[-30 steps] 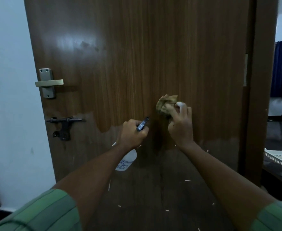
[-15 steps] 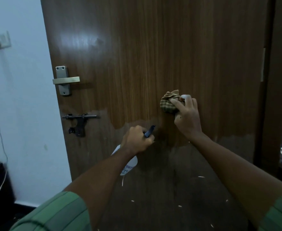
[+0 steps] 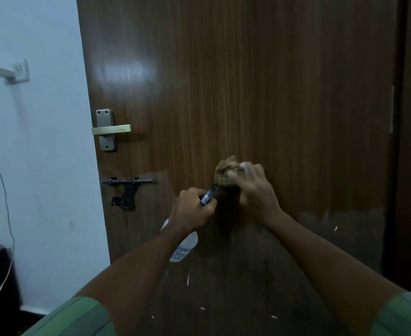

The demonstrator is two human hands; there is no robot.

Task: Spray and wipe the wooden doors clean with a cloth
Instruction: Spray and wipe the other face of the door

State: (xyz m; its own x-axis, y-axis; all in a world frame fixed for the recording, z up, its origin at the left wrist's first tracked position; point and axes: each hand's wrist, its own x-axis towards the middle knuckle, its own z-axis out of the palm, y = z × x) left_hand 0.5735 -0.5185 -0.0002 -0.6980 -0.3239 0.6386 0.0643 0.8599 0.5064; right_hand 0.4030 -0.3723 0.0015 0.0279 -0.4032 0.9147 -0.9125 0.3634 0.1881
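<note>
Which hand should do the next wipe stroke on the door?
Right. The right hand already grips the cloth against the wooden door. The left hand is busy gripping the spray bottle, so it likely can't wipe.

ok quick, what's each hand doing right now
left hand: grips the spray bottle by its head.
right hand: holds the bunched cloth against the wooden door.

Both forearms reach up from the lower frame, green sleeves at the corners. Left hand [image 3: 191, 209] fist-curled at centre, grip closed; right hand [image 3: 255, 190] just right, fingers curled, blurred.
</note>
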